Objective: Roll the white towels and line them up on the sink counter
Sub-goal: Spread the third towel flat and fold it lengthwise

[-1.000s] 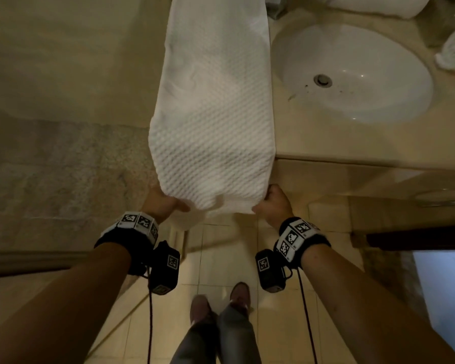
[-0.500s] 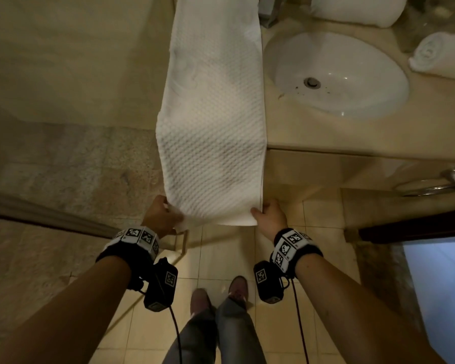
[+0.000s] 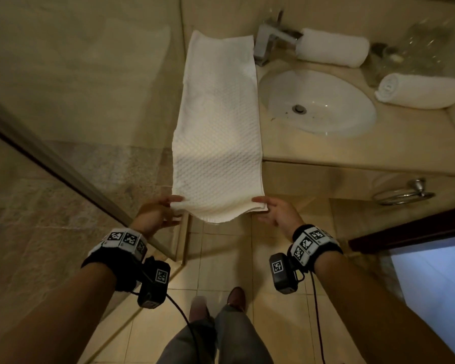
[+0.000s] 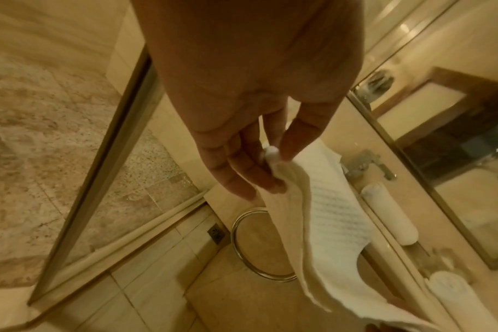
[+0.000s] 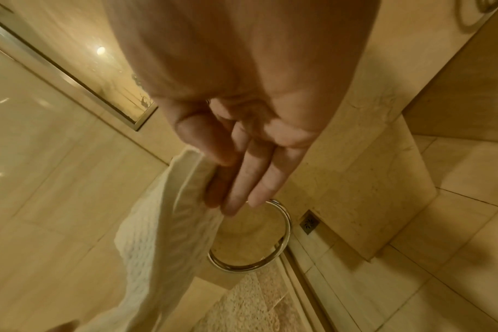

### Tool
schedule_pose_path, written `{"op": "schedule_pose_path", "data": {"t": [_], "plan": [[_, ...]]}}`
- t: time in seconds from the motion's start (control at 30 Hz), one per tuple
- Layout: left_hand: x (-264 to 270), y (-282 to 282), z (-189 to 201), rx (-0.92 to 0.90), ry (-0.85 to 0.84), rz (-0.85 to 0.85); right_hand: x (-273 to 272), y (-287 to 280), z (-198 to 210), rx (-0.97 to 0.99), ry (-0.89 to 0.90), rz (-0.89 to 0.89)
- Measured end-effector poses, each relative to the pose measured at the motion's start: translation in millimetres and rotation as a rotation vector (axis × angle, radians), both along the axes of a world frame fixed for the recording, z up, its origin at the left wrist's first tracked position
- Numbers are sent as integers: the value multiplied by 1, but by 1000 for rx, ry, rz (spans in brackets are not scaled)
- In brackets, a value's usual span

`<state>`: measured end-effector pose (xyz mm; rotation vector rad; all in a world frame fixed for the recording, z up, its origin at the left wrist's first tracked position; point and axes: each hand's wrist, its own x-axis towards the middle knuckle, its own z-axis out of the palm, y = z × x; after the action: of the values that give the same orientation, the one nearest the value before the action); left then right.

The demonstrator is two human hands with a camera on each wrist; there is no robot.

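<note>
Off the bench's (image 3: 352, 151) front edge, left hand (image 3: 155, 214) and right hand (image 3: 276, 212) each pinched 1 near corner of the towel (image 3: 216, 143) (long axis running straight away toward the back wall).

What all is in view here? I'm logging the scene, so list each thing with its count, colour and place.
flat towel: one, white, folded long, lying on the counter left of the basin, near end overhanging
rolled towels: two, white, one beside the faucet, one right of the basin
basin: one, white, set in the counter
faucet: one, chrome, behind the basin
counter: one, beige
towel ring: one, chrome, under the counter edge
left hand: pinches the flat towel's near left corner
right hand: pinches its near right corner
</note>
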<state>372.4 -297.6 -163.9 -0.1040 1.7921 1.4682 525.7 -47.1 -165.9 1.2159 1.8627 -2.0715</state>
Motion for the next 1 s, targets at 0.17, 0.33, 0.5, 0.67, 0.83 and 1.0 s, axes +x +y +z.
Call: {"op": "schedule_pose_path", "data": {"t": [0.17,0.33,0.5,0.67,0.83,1.0], "plan": [[-2,-3,0,1,54,27,0,-6,-5,30,20,-82],[-8,-3,-11,-22,24,21,-5,-7,-16,-52,-24,-173],[-18,7,-33,11,-71,197,-19,-10,-29,-16,-50,-278],[-20,18,-37,-8,35,400,-33,-15,-28,197,-58,-324],[-22,20,-35,40,78,290,-37,-17,-29,271,33,-260],[-30,19,-33,31,-9,178,-42,-14,-17,-19,80,-280]]}}
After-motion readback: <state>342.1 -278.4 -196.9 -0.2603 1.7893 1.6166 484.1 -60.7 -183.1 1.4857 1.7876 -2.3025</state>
